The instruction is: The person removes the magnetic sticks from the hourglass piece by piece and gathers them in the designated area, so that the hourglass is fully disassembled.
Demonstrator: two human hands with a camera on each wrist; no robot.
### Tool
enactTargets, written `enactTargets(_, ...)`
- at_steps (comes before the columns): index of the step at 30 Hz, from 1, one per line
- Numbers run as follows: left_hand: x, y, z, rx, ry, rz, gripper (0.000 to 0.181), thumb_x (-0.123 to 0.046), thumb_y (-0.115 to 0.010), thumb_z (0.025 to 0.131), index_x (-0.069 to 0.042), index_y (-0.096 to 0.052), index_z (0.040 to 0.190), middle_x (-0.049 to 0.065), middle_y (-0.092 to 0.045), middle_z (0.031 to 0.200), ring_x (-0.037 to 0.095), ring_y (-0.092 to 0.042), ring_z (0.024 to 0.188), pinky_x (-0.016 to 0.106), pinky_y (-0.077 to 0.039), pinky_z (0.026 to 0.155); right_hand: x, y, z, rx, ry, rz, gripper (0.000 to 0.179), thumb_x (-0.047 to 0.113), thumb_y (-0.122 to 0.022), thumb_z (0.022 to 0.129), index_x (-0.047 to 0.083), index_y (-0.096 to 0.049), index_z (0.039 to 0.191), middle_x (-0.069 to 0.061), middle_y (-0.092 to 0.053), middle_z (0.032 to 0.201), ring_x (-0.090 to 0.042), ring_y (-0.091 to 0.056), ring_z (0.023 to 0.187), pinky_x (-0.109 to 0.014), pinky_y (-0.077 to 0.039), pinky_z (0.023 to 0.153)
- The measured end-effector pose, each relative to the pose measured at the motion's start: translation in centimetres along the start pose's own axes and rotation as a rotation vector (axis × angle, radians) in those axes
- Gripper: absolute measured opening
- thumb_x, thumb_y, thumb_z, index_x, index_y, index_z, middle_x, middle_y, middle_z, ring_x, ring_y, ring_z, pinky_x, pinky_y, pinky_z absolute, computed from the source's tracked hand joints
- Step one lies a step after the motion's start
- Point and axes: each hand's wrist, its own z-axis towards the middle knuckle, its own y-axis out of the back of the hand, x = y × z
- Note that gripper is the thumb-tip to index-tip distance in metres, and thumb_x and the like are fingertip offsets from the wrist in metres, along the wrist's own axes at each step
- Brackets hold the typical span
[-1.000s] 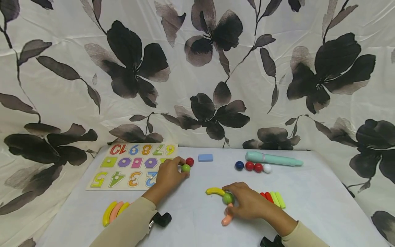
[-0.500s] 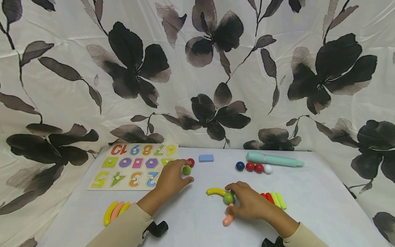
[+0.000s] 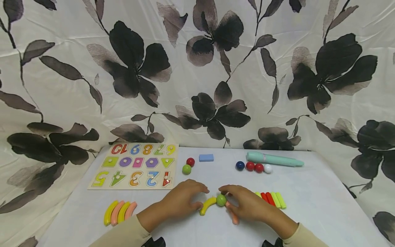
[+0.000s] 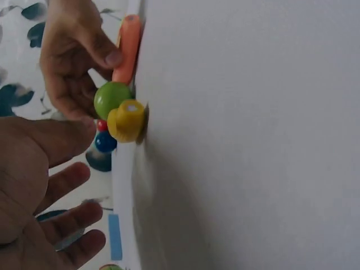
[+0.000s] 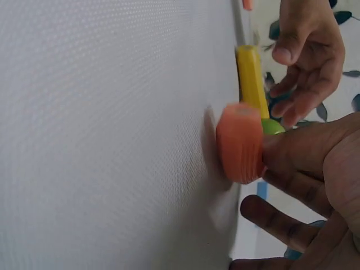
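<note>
A green ball (image 3: pixel 221 200) links the ends of a curved yellow rod (image 3: pixel 208 205) and a salmon-orange rod (image 3: pixel 234 217) on the white table, forming an arch. My right hand (image 3: pixel 247 204) holds this piece at its right side, index finger by the ball and thumb against the orange rod; other fingers are partly hidden. My left hand (image 3: pixel 180 200) hovers beside the yellow rod, its fingers spread and holding nothing. In the left wrist view, the yellow rod's end (image 4: pixel 128 121) faces the camera; in the right wrist view, the orange rod's end (image 5: pixel 241 140) does.
Several curved rods (image 3: pixel 120 212) lie at left, and short red and lime sticks (image 3: pixel 273 199) at right. Behind are a number puzzle board (image 3: pixel 124 171), a green ball (image 3: pixel 186 169) touching a red one (image 3: pixel 190 162), a blue block (image 3: pixel 206 157), several more balls (image 3: pixel 250 166) and a teal marker-shaped object (image 3: pixel 274 159).
My left hand has let go of the rear green ball and come forward to the yellow rod. The joined piece has turned, its ball shifting left with my right hand's fingers.
</note>
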Motion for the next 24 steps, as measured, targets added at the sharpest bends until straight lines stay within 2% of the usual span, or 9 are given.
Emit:
enactTargets(6, -0.5, -0.7, 0.1, 0.128, -0.114, 0.007, 0.049, -0.032, -0.081, 0.089, -0.022, -0.068, 0.135, -0.011, -0.060, 0.140, 0.014, -0.051, 0.130, 0.039, -0.042, 0.110, 0.0, 0.0, 0.0, -0.023, 0.009, -0.007, 0.046, 0.019, -0.073, 0.097, 0.013, -0.058, 0.139, 0.004, -0.064, 0.127, -0.018, -0.060, 0.116, -0.047, -0.048, 0.105)
enactTargets(9, -0.4, -1.2, 0.1, 0.148, -0.155, 0.020, 0.053, -0.035, -0.082, 0.088, -0.021, -0.066, 0.137, -0.012, -0.058, 0.142, 0.013, -0.051, 0.129, 0.037, -0.042, 0.110, -0.1, 0.0, 0.0, -0.048, -0.007, -0.004, 0.037, 0.020, -0.074, 0.096, 0.011, -0.063, 0.130, 0.002, -0.066, 0.121, -0.018, -0.061, 0.112, -0.047, -0.049, 0.103)
enactTargets(12, -0.3, -1.5, 0.3, 0.143, -0.181, 0.043, 0.055, -0.036, -0.082, 0.088, -0.021, -0.066, 0.138, -0.012, -0.058, 0.141, 0.012, -0.052, 0.127, 0.036, -0.042, 0.110, -0.2, 0.1, 0.0, -0.047, -0.035, 0.014, 0.026, 0.021, -0.076, 0.094, 0.015, -0.066, 0.117, 0.006, -0.066, 0.111, -0.016, -0.061, 0.106, -0.047, -0.051, 0.100)
enactTargets(15, -0.5, -1.4, 0.4, 0.136, -0.177, 0.060, 0.055, -0.040, -0.083, 0.086, -0.021, -0.067, 0.136, -0.012, -0.060, 0.139, 0.011, -0.053, 0.125, 0.037, -0.043, 0.108, -0.3, 0.2, 0.1, -0.036, -0.057, 0.025, 0.020, 0.022, -0.077, 0.093, 0.019, -0.066, 0.109, 0.011, -0.065, 0.104, -0.014, -0.060, 0.100, -0.047, -0.052, 0.099)
enactTargets(24, -0.1, -1.7, 0.4, 0.102, -0.110, 0.051, 0.057, -0.049, -0.087, 0.078, -0.023, -0.070, 0.126, -0.014, -0.064, 0.129, 0.010, -0.055, 0.123, 0.039, -0.045, 0.105, -0.7, 0.4, -0.1, -0.034, -0.066, 0.027, 0.015, 0.027, -0.078, 0.093, 0.022, -0.067, 0.101, 0.017, -0.063, 0.096, -0.011, -0.058, 0.093, -0.043, -0.053, 0.092)
